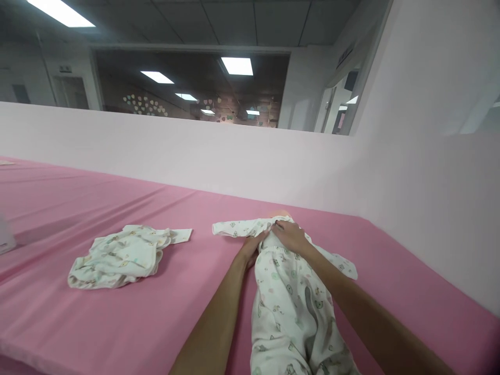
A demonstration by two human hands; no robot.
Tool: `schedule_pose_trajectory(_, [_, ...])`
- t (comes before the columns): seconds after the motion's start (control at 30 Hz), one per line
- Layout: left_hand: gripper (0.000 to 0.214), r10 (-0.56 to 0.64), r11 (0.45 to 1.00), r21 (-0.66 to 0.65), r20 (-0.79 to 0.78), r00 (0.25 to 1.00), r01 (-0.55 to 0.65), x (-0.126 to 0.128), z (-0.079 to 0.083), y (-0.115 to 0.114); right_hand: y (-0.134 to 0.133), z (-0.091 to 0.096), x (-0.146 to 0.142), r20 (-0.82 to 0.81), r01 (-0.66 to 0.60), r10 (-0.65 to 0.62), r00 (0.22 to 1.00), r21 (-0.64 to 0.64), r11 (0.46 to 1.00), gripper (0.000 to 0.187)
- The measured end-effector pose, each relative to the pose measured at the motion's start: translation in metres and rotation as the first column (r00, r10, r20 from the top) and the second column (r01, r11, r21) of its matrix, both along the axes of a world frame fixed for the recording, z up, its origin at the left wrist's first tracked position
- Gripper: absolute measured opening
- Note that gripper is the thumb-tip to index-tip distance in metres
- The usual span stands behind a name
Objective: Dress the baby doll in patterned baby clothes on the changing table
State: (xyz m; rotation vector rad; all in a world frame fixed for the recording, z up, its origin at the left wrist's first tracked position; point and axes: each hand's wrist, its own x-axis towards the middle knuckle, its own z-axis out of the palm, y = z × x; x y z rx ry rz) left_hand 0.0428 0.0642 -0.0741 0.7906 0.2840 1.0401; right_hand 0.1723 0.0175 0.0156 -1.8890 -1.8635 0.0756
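Head view: 2 hands on printed baby pants (291,307), pink bench (117,323).
Left hand (250,249): fingers flat against waistband's left side.
Right hand (291,237): fingers spread flat on waistband; grip unclear.

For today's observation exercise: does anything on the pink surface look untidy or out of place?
Yes. A second baby garment lies crumpled left of the hands, one sleeve sticking out, while the printed garment under both hands lies stretched out.

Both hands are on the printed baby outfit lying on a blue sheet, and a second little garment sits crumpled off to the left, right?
Not quite: the sheet is pink, not blue, as the head view shows. Both the left hand and right hand do rest on the printed baby outfit, and the second garment lies crumpled to the left.
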Motion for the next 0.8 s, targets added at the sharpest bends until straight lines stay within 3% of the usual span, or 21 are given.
schedule_pose_trajectory(0.17, [0.024,0.114,0.989,-0.091,-0.044,0.993,-0.118,0.001,-0.001,0.003,-0.032,-0.006,-0.016,0.097,-0.084,0.083,0.992,0.009,0.996,0.025])
schedule_pose_trajectory(0.27, [0.019,0.151,0.981,-0.126,-0.008,0.989,-0.151,0.004,-0.002,0.009,-0.049,-0.006,-0.027,0.218,-0.134,0.143,0.965,-0.055,0.989,0.017])
schedule_pose_trajectory(0.4, [0.025,0.155,0.976,-0.157,-0.003,0.988,-0.154,0.005,-0.005,0.015,-0.036,-0.002,-0.028,0.221,-0.273,0.290,0.931,-0.103,0.956,0.015])
schedule_pose_trajectory(0.53, [0.011,0.106,0.985,-0.141,0.007,0.994,-0.104,0.007,-0.006,0.017,-0.001,0.003,-0.012,0.203,-0.139,0.133,0.970,0.013,0.990,0.015])
schedule_pose_trajectory(0.63, [0.021,0.084,0.987,-0.136,0.004,0.996,-0.083,0.009,-0.008,0.020,0.013,0.002,-0.002,0.167,-0.052,0.041,0.985,0.059,0.997,0.016])
schedule_pose_trajectory(0.8, [0.016,0.047,0.989,-0.144,0.005,0.999,-0.046,0.008,-0.011,0.020,-0.014,-0.007,0.013,0.051,-0.028,0.025,0.998,0.063,0.998,0.027])
